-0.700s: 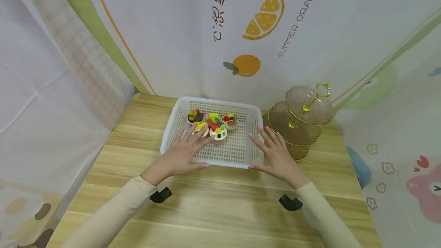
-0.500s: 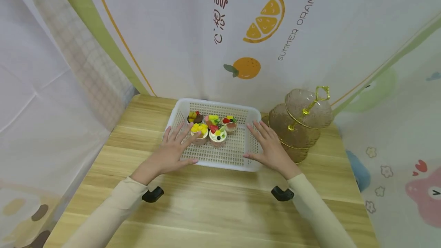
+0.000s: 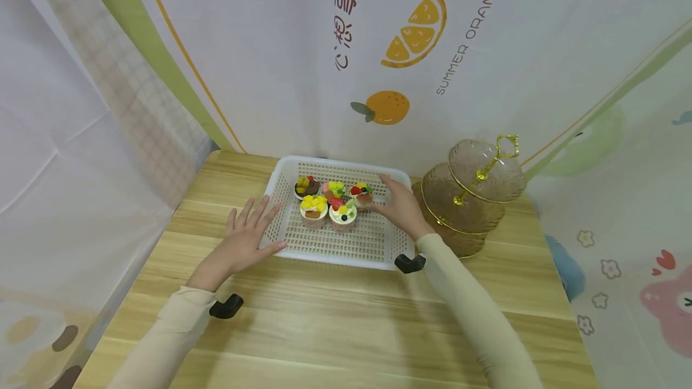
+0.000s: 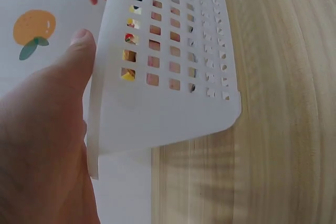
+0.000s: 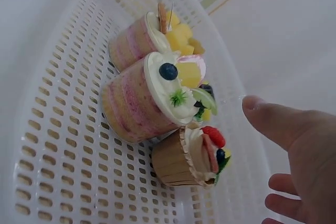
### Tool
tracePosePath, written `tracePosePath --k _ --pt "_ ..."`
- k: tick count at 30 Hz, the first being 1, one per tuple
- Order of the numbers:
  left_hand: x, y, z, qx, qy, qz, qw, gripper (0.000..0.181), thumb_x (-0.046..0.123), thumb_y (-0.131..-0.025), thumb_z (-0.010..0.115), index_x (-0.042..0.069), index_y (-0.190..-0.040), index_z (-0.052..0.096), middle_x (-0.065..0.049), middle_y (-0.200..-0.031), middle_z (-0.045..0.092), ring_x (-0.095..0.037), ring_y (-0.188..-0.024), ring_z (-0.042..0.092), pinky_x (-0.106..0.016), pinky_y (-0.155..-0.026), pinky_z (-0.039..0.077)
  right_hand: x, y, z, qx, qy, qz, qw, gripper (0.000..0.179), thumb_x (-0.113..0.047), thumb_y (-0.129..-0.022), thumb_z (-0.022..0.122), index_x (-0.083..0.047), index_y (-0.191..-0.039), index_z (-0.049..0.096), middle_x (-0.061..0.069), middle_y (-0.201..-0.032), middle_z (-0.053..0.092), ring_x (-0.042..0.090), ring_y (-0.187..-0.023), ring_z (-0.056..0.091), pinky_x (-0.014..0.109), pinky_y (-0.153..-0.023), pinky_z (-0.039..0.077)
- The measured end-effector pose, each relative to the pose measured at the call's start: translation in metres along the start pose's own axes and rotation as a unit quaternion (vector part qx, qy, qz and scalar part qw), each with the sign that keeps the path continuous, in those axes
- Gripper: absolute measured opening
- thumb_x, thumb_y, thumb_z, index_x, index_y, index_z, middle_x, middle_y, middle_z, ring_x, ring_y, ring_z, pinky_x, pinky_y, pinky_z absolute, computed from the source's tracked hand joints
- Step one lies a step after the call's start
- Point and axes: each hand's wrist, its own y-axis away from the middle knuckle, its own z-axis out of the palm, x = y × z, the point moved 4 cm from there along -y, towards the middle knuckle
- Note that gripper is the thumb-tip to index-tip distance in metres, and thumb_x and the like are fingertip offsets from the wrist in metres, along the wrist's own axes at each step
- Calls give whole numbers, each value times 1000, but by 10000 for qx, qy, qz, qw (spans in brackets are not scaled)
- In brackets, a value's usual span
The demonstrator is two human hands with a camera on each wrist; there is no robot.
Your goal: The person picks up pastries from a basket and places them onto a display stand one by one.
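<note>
Sitting in white basket [image 3: 373,242]: five cupcakes [image 3: 314,211]; left grip [image 3: 243,242], right grip [image 3: 401,204] (both loosely spread) empty.

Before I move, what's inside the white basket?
The white basket holds five cupcakes: two in front, three behind. In the head view, the right hand covers part of its right side; the cupcakes cover whatever is beneath.

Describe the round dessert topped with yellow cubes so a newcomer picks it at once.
A white rectangular perforated plastic basket sits on the pale wooden table. Inside, in the head view, find the round cream-topped dessert at the front left. Yellow cubes cover it, with no red fruit, unlike the round blueberry-topped dessert right beside it.
</note>
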Motion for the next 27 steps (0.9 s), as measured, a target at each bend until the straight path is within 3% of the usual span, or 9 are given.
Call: tracePosePath --k 7,11,20,27 --pt "-3 -1 -1 3 70 -268 9996 101 64 -86 50 8 -153 -2 -16 -160 -6 -39 -148 -8 -66 -113 -5 5 -18 19 -384 -323 609 9969 83 -43 -78 74 -12 -146 35 10 -147 45 30 -135 44 46 -109 39" --pt "-6 1 0 -31 34 -410 9991 108 68 -84 49 1 -151 -3 -18 -160 -5 -39 -148 -7 -65 -113 -4 5 -22 26 -499 -317 751 9954 83 -41 -77 76 -9 -144 39 11 -145 47 30 -134 44 46 -109 39" --pt "-9 1 3 -210 13 -543 9983 109 70 -84 46 1 -151 -5 -13 -160 -12 -37 -148 -12 -63 -114 -8 5 -27 35 -589 -80 1055 9926 81 -40 -74 78 -8 -139 45 12 -136 56 32 -125 52 46 -103 44" --pt "-9 2 3 -141 53 -542 9984 109 69 -84 48 2 -151 -5 -14 -160 -9 -38 -148 -10 -63 -114 -7 3 -29 38 -625 -34 1139 9915 77 -44 -73 78 -8 -136 50 11 -131 60 30 -119 57 44 -100 46"
